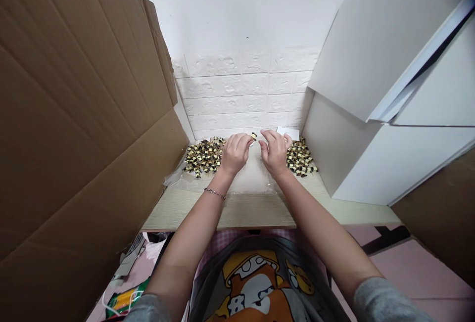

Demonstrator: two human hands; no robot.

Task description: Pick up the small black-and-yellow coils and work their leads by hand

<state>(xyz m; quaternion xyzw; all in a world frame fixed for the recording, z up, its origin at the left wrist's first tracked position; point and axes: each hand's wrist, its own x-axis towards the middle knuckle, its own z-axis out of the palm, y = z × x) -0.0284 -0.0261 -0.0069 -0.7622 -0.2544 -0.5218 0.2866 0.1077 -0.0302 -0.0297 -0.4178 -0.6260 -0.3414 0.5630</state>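
My left hand (236,153) is closed in a pinch, with a small yellow-and-black part (254,136) at its fingertips. It looks like a tiny wound electrical component, but the detail is too small to be sure. Just to the right, my right hand (275,154) has its thumb and curved fingers apart, and nothing shows between them. A pile of similar yellow-and-black parts (203,156) lies beside my left hand. A second pile of these parts (300,158) is partly hidden behind my right hand. Between the piles, clear plastic sheeting (252,178) covers the table.
The pale wooden table (256,212) ends close to my body. A tall cardboard sheet (89,114) walls off the left side, and white boxes (356,134) stand on the right. Behind is a white brick-pattern wall (241,87), with a white card (288,133) near its base.
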